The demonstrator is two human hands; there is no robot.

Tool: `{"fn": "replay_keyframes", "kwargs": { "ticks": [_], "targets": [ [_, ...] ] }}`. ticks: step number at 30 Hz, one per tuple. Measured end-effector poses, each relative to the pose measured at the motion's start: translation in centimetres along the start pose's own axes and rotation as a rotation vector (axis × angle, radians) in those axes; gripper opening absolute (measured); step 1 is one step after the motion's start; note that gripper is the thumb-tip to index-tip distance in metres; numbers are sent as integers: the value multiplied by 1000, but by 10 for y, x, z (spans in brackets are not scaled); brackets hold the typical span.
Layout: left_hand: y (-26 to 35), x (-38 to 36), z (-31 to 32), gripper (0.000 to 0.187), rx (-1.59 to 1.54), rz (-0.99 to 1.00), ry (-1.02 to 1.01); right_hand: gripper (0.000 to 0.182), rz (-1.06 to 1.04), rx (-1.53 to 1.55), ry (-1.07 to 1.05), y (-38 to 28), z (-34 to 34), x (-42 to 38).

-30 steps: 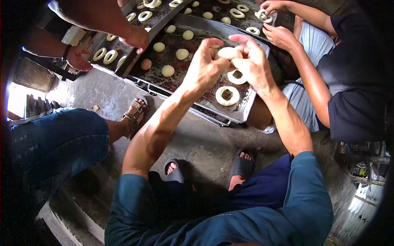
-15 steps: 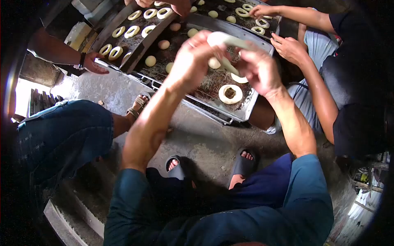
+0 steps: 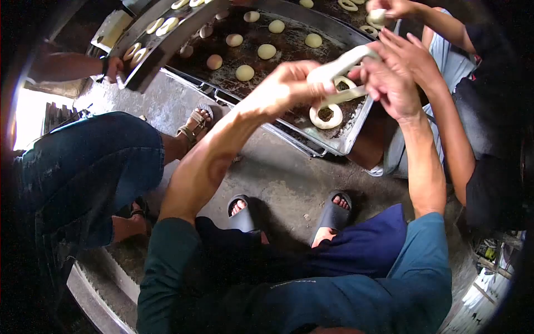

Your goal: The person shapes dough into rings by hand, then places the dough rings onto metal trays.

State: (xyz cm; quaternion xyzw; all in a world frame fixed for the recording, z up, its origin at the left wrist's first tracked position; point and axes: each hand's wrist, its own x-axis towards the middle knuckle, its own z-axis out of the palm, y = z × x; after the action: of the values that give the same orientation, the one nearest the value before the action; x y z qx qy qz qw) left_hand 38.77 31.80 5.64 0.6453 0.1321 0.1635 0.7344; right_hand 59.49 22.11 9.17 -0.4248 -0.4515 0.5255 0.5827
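A ring of pale dough (image 3: pixel 344 62) is stretched sideways between my hands, above the near right corner of a dark metal baking tray (image 3: pixel 300 69). My left hand (image 3: pixel 292 86) has its fingers hooked through the left end of the ring. At the other end, my right hand (image 3: pixel 392 83) grips the dough with bent fingers, slightly blurred. Below the ring, a shaped dough ring (image 3: pixel 317 118) lies on the tray, and another is partly hidden behind the stretched one. Several round dough balls (image 3: pixel 245 73) sit farther left on the same tray.
At left, a person's hand (image 3: pixel 114 69) holds a second tray (image 3: pixel 133 83) of dough rings. Another person at right has one hand (image 3: pixel 409 58) near mine and holds a dough ball (image 3: pixel 377 16). A leg in jeans (image 3: pixel 100 167) is close on the left.
The dough ring between my hands is pulled wider, and both hands have moved right. The left tray has been lifted and shifted left. The person at right now has a dough ball in one hand.
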Motion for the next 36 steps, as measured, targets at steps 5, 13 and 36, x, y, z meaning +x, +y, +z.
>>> {"fn": "replay_keyframes", "kwargs": {
  "ticks": [5, 13, 36],
  "targets": [
    [3, -6, -48, 35, -19, 73, 50, 17, 80, -289, -37, 22, 5, 12],
    [31, -20, -86, 45, 195, 6, 419, 28, 255, -895, -174, 91, 26, 76],
    [36, -29, -92, 34, 253, 224, 415, 23, 5, -1172, 206, 145, 9, 99]
  ]
}}
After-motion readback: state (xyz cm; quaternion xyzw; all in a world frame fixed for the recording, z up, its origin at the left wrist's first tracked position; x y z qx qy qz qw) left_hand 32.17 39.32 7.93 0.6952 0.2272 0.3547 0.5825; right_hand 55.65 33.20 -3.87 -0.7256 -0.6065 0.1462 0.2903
